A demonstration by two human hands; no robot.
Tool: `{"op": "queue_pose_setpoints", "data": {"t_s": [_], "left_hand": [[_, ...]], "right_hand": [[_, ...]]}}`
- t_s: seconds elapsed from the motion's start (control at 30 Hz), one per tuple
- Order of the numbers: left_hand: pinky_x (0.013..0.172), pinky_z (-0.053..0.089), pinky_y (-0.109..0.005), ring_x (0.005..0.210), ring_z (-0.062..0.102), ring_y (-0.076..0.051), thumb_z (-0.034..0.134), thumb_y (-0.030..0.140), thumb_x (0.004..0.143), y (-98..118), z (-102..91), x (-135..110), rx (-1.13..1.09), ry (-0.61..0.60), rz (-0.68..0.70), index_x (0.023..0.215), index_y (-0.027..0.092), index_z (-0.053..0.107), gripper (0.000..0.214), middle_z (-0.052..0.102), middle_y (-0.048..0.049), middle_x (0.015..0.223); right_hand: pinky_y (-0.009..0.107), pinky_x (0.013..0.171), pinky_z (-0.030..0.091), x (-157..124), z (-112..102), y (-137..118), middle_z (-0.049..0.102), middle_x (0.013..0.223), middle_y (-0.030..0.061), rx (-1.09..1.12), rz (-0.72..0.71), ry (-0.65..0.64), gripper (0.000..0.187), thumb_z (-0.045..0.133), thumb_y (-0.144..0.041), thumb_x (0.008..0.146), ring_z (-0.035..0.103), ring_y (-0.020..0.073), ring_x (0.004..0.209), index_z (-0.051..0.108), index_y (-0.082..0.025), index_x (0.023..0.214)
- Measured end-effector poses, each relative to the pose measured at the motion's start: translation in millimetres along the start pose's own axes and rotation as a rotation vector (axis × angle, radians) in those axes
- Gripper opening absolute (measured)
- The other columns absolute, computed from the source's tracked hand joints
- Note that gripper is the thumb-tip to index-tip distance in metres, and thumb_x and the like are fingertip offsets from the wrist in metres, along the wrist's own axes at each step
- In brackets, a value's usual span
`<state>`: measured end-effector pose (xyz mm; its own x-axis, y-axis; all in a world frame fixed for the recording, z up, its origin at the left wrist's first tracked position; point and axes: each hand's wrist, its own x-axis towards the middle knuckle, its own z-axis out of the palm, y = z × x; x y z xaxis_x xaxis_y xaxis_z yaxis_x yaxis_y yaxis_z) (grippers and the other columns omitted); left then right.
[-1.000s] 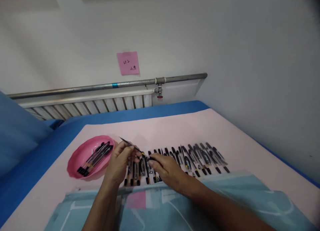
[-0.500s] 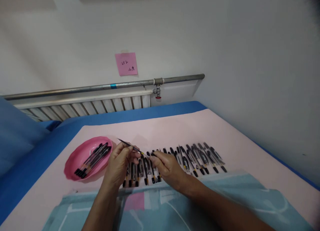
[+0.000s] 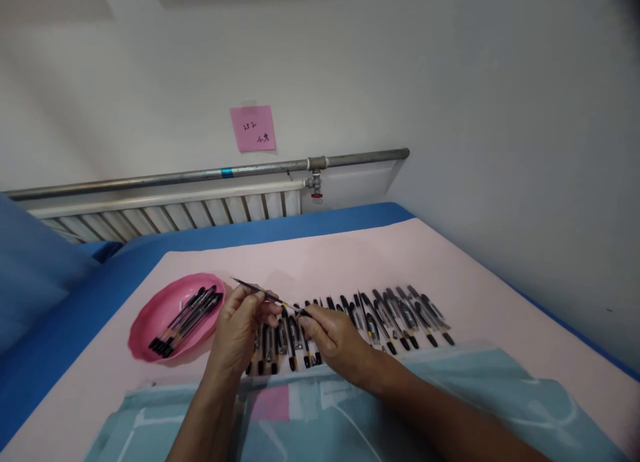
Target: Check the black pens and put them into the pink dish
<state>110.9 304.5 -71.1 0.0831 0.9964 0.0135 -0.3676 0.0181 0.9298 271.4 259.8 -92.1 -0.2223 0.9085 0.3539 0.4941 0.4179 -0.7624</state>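
My left hand (image 3: 247,315) pinches a slim black pen refill (image 3: 273,297) between thumb and fingers, its thin point sticking out to the upper left. A yellow band and a pale stretch show toward the refill's right end. There, my right hand (image 3: 333,332) is closed with thumb and forefinger around a small black piece (image 3: 304,312) at that end. Whether this piece is joined to the refill I cannot tell. Below and beyond my hands lie many black-capped pens and pen parts (image 3: 374,325) in a loose row, partly covered by my hands.
A pink bowl (image 3: 137,325) on the left holds several black pens (image 3: 187,322). Pale pink cloth (image 3: 320,255) covers the table over blue edging. Teal fabric (image 3: 435,395) lies along the near side. A radiator (image 3: 175,212) and pipe (image 3: 190,177) stand behind.
My right thumb and forefinger have shifted slightly at the refill's right end, where more of the pale stretch and the black piece shows. My left hand has barely moved.
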Motion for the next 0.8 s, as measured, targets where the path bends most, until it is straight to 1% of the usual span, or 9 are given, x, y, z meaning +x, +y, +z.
{"op": "queue_pose_setpoints", "data": {"t_s": [0.17,0.53,0.7,0.8], "left_hand": [[0.043,0.044,-0.022,0.054,0.060,-0.012,0.059,0.022,0.067,0.4,-0.5,0.2,0.006,0.003,-0.007,0.071,0.013,0.052,0.011,0.061,-0.0009,0.071],[0.044,0.043,-0.021,0.052,0.058,-0.011,0.057,0.022,0.069,0.0,-2.4,-0.7,0.043,-0.019,-0.016,0.074,0.014,0.053,0.010,0.061,0.0001,0.068],[0.044,0.043,-0.022,0.044,0.054,-0.009,0.056,0.022,0.070,2.6,-1.4,-2.4,0.092,-0.035,-0.019,0.073,0.015,0.053,0.008,0.060,0.0015,0.063],[0.044,0.043,-0.022,0.045,0.054,-0.010,0.056,0.023,0.069,3.4,-2.9,-2.2,0.099,-0.038,-0.015,0.072,0.015,0.052,0.009,0.060,0.0012,0.061]], "right_hand": [[0.021,0.053,0.027,-0.3,0.7,1.1,0.038,0.058,-0.0042,-0.013,-0.002,-0.023,0.026,0.035,-0.027,0.088,0.036,0.0085,0.053,0.035,-0.019,0.064],[0.021,0.054,0.027,-1.1,0.5,1.1,0.038,0.059,-0.0040,-0.037,-0.026,-0.032,0.025,0.034,-0.026,0.089,0.037,0.0085,0.054,0.035,-0.019,0.065],[0.021,0.054,0.027,-1.6,-0.4,0.5,0.038,0.059,-0.0040,-0.048,-0.022,-0.050,0.025,0.034,-0.027,0.089,0.037,0.0085,0.054,0.035,-0.019,0.065],[0.021,0.053,0.027,-1.6,-0.8,0.7,0.039,0.060,-0.0036,-0.063,-0.019,-0.050,0.025,0.034,-0.027,0.089,0.037,0.0086,0.054,0.036,-0.019,0.066]]}}
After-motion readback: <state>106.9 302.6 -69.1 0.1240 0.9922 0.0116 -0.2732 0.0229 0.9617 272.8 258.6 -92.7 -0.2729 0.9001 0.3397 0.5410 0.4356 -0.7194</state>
